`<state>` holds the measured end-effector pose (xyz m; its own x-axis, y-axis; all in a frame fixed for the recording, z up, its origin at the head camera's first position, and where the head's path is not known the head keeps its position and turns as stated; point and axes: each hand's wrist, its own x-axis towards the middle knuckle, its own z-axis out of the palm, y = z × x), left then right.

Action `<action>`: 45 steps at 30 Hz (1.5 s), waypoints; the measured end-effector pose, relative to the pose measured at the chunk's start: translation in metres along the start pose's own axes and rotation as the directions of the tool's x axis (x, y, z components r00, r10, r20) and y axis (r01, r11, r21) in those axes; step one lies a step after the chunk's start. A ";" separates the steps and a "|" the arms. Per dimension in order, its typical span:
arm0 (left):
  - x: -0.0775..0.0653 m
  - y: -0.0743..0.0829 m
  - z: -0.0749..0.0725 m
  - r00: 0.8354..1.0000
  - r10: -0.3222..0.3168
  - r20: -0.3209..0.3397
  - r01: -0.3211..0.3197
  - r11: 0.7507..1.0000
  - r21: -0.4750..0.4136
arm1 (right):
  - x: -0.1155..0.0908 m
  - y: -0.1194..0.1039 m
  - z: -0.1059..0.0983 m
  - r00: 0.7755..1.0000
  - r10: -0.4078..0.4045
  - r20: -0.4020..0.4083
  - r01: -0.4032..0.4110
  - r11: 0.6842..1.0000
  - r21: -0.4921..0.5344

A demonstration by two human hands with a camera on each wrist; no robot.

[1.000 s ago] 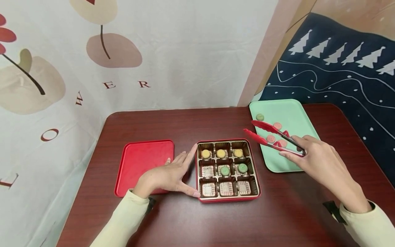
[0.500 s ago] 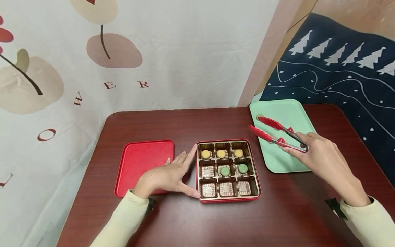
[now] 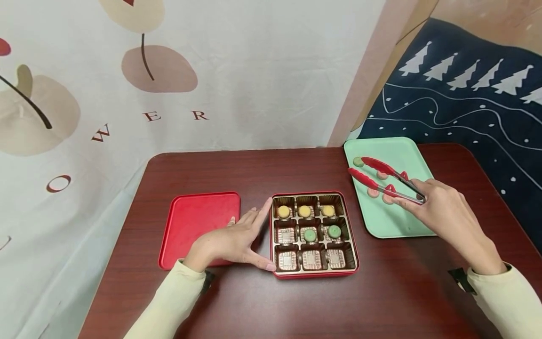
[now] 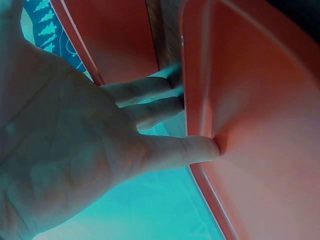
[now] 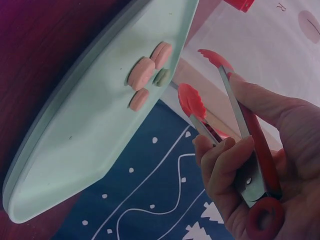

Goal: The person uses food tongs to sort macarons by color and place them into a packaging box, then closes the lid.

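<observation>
Sectioned box [image 3: 315,273]: landmark; red outside, gold-brown insert, nine compartments in three rows of three.
Yellow macarons [image 3: 304,211]: three, one per compartment across the box's far row.
Green macarons in box [image 3: 310,235]: two, middle row, centre and right compartments.
Red lid [image 3: 199,219]: left of the box, flat, hollow side up, a gap between the two.
Mint tray [image 3: 394,221]: right of the box and set farther back.
Pink macarons [image 3: 372,192]: three, on the tray, right of and beyond the box.
Green macaron on tray [image 3: 358,161]: one, beyond the pinks as seen from the box.
Left hand [image 3: 226,245]: at the box's left side, fingers straight and spread; thumb tip at the near left corner, forefinger along the left edge, another fingertip touching the lid.
Right hand [image 3: 444,209]: right of the box, clamped on the tongs.
Red-tipped tongs [image 3: 366,181]: raised over the tray, right of the box, tips apart; right wrist view shows them clear of the macarons.
Sleeves [image 3: 169,301]: cream, nearer than the box, one each side.
Table [image 3: 296,310]: reddish-brown wood grain, under the box.
Backdrop [image 3: 262,94]: white printed cloth, beyond the box.
Navy cloth [image 3: 461,108]: white trees, far right of the box.
</observation>
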<state>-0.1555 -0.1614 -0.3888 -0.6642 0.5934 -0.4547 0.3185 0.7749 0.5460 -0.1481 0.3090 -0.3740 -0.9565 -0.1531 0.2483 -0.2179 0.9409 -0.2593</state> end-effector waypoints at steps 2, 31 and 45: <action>0.000 0.000 0.000 1.000 -0.002 0.003 0.002 1.000 -0.001 | 0.001 0.001 0.000 1.000 0.008 0.008 -0.008 1.000 -0.001; -0.001 0.001 -0.001 1.000 -0.014 0.008 0.014 1.000 -0.001 | 0.013 0.010 0.009 0.998 0.007 0.066 -0.007 1.000 0.005; 0.000 0.000 -0.001 1.000 -0.006 0.004 0.006 1.000 -0.002 | 0.017 0.014 0.010 0.994 0.030 0.101 -0.034 0.999 0.042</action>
<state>-0.1562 -0.1614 -0.3886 -0.6634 0.5897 -0.4605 0.3133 0.7779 0.5447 -0.1698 0.3159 -0.3829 -0.9772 -0.1551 0.1448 -0.1933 0.9320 -0.3065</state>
